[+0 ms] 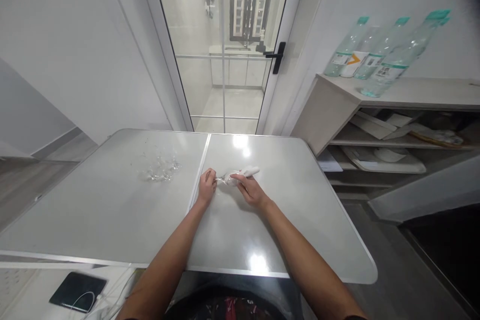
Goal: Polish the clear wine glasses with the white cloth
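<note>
My left hand (207, 185) is closed around the narrow left end of a small clear, shiny piece (230, 178) that looks like glass or plastic. Its wider part reaches to my right hand (250, 189), whose thumb and fingers are closed on it. A white, soft-looking strip (252, 171), perhaps cloth or tissue, sticks out beyond the right fingers. What exactly the clear piece is cannot be made out. Both hands are just above the grey table (240, 235), right of its white seam. Several small clear bits (161, 169) lie in a loose cluster on the left half.
Clear bottles with green caps (386, 70) stand on a shelf unit (337, 110) at the right, with papers and trays below. Behind the table is a glass door with a black handle (278, 57). A dark tablet-like device (78, 291) with a white cable lies at lower left.
</note>
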### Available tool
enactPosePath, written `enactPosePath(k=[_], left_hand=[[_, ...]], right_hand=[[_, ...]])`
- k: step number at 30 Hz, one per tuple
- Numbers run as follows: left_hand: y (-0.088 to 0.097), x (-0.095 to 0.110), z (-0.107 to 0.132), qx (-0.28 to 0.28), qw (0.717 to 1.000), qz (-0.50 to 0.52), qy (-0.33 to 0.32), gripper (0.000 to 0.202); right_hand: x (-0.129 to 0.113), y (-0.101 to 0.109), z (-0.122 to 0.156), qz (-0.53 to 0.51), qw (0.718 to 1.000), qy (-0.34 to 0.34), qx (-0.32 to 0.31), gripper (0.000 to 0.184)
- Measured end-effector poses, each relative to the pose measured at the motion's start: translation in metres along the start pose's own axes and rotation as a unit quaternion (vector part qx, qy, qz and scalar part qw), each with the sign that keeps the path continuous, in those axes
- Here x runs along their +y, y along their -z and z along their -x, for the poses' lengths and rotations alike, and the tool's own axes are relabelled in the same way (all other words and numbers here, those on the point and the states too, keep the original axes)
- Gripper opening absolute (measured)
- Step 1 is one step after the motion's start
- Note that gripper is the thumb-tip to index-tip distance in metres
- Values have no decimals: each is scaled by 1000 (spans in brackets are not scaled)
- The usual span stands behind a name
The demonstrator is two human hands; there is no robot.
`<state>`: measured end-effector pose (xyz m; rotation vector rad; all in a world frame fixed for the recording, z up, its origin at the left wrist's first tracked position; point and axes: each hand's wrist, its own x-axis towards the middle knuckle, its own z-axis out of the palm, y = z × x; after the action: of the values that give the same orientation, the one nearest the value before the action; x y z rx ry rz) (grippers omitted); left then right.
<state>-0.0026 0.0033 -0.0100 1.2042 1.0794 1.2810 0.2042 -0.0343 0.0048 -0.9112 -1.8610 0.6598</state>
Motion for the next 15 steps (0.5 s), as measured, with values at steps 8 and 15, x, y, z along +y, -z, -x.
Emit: enactPosePath(k=[8,15], left_hand=[[-7,6,11,51,970,-164,-172,24],[2,1,2,20,999,-12,-41,33]], right_hand=[[18,-7,-6,-216,946,-210,122,43],[0,1,1,-57,997,-40,18,36]])
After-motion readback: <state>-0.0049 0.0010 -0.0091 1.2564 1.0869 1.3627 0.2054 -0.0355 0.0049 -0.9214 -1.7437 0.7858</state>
